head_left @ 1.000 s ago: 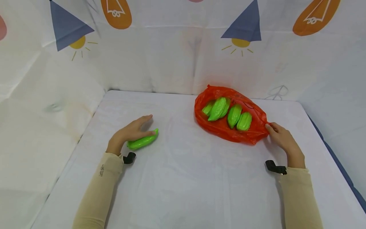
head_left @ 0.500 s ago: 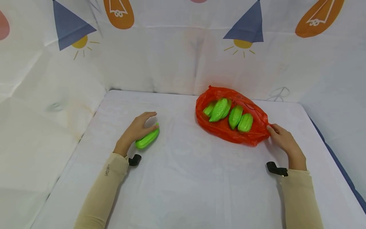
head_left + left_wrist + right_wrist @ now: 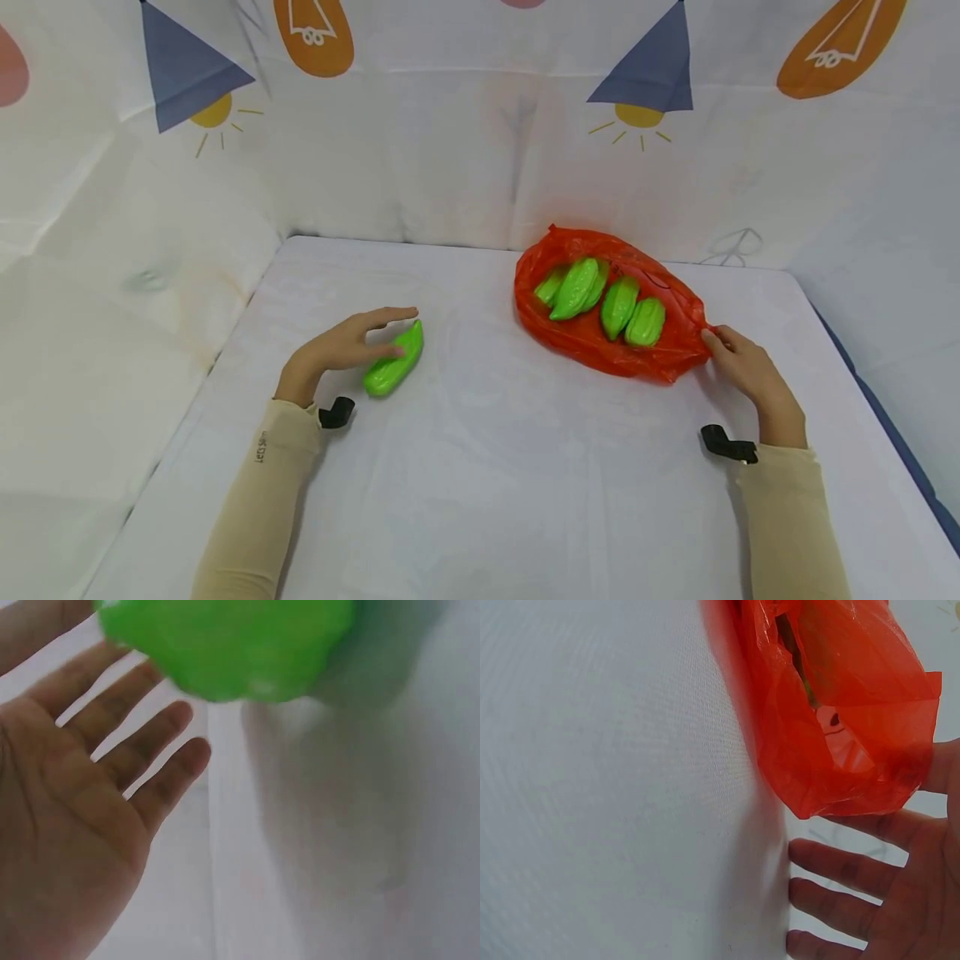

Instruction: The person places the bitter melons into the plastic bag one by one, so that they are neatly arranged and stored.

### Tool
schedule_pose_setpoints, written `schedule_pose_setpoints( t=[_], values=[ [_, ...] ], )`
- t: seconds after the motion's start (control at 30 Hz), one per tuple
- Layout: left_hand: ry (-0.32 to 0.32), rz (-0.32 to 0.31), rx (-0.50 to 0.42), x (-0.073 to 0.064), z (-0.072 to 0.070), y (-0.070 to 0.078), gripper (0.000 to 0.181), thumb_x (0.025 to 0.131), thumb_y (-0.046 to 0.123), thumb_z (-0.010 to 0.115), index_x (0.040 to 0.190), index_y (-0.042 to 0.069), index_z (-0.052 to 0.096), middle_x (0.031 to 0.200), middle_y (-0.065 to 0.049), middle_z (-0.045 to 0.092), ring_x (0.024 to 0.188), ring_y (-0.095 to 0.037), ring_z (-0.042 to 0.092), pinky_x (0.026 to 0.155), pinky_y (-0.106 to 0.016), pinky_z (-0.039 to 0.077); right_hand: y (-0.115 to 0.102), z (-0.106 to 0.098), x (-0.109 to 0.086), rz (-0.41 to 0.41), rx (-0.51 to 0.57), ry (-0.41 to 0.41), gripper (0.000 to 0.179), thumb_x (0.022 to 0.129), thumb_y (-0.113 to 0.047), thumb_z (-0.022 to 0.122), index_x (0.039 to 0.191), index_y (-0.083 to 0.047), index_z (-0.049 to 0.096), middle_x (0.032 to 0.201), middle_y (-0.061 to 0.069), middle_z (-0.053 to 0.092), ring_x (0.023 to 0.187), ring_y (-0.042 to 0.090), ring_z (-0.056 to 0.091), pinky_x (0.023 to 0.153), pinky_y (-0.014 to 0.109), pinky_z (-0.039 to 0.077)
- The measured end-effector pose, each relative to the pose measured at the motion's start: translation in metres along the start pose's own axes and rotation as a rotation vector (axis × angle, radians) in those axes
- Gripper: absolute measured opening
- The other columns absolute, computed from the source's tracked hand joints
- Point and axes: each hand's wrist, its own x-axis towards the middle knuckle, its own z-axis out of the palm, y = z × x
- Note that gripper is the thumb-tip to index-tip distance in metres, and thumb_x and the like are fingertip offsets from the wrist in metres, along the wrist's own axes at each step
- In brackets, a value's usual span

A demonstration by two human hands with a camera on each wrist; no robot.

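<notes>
A glossy green ridged fruit (image 3: 384,379) with one tapered end lies on the left of the white table. My left hand (image 3: 337,346) is over its near side, the thumb across it and the other fingers stretched beyond. In the left wrist view, the palm and several straight fingers (image 3: 154,750) spread beside the green fruit (image 3: 240,652). At the right, my right hand (image 3: 750,371) pinches the edge of a red plastic bag (image 3: 585,354) between thumb and forefinger. Its other fingers (image 3: 840,866) extend below the bag (image 3: 791,769) in the right wrist view.
Several similar green fruits (image 3: 577,287) lie inside the wide-mouthed bag. Behind the table (image 3: 480,467) hangs a white cloth (image 3: 442,158) printed with lamps and blue triangles. White cloth also lines the left and right sides.
The loose green fruit has shifted a little right and turned more upright in the head view. My left hand moved up and right, then back left. The right hand keeps its hold on the bag.
</notes>
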Motion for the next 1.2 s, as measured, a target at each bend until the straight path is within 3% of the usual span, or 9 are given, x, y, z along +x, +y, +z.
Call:
schedule_pose_setpoints(
  t=[0.17,0.43,0.7,0.83,1.0,1.07,1.2],
  values=[
    [-0.084,0.019,-0.033,-0.004,-0.002,-0.001,0.068,0.09,0.024,0.072,0.149,0.011,0.042,0.157,-0.009,0.037,0.147,-0.033,0.028,0.119,-0.056,0.023,0.002,0.0,0.001,-0.005,-0.005,0.0,0.077,0.103,-0.054,0.022,0.15,0.007,0.024,0.147,0.038,0.03,0.13,0.056,0.031,0.101,0.074,0.032],
    [-0.181,-0.114,-0.053,-0.006,-0.001,-0.001,0.105,0.071,0.03,0.088,0.156,0.025,0.026,0.163,-0.002,0.022,0.151,-0.029,0.017,0.12,-0.057,0.017,0.0,-0.001,0.0,0.004,-0.009,0.0,0.077,0.103,-0.055,0.022,0.15,0.007,0.022,0.147,0.038,0.03,0.129,0.056,0.031,0.1,0.075,0.033],
    [-0.26,-0.18,-0.049,-0.005,0.003,0.006,0.12,0.07,0.031,0.089,0.159,0.028,0.008,0.166,-0.003,0.007,0.151,-0.029,0.011,0.121,-0.056,0.016,0.0,-0.002,0.0,-0.004,-0.015,-0.007,0.078,0.103,-0.055,0.022,0.15,0.007,0.023,0.148,0.038,0.029,0.131,0.057,0.028,0.101,0.075,0.031],
    [-0.224,-0.17,-0.001,0.002,0.01,0.007,0.12,0.072,0.035,0.088,0.159,0.025,0.005,0.166,-0.005,0.007,0.151,-0.03,0.012,0.121,-0.056,0.017,0.001,-0.002,0.001,0.002,-0.017,-0.01,0.079,0.103,-0.056,0.022,0.151,0.007,0.021,0.148,0.039,0.027,0.132,0.058,0.027,0.101,0.075,0.031],
    [-0.089,-0.08,0.116,0.013,0.019,0.003,0.124,0.068,0.04,0.089,0.159,0.014,0.009,0.165,-0.006,0.009,0.151,-0.031,0.015,0.12,-0.054,0.021,0.002,-0.001,0.002,0.014,-0.013,-0.015,0.081,0.102,-0.058,0.022,0.151,0.007,0.02,0.149,0.039,0.027,0.131,0.058,0.027,0.1,0.075,0.031],
    [-0.06,-0.072,0.15,0.016,0.021,0.003,0.126,0.066,0.042,0.09,0.159,0.013,0.01,0.165,-0.006,0.009,0.151,-0.03,0.015,0.12,-0.054,0.022,0.002,-0.001,0.002,0.013,-0.011,-0.015,0.081,0.102,-0.058,0.022,0.151,0.007,0.02,0.148,0.039,0.027,0.131,0.058,0.027,0.1,0.075,0.032],
    [-0.104,-0.111,0.103,0.014,0.022,0.007,0.13,0.064,0.041,0.091,0.159,0.017,0.005,0.165,-0.006,0.006,0.151,-0.03,0.013,0.12,-0.055,0.021,0.002,-0.001,0.002,0.006,-0.011,-0.014,0.08,0.102,-0.057,0.022,0.151,0.007,0.02,0.148,0.038,0.027,0.131,0.057,0.028,0.1,0.075,0.032]
  ],
)
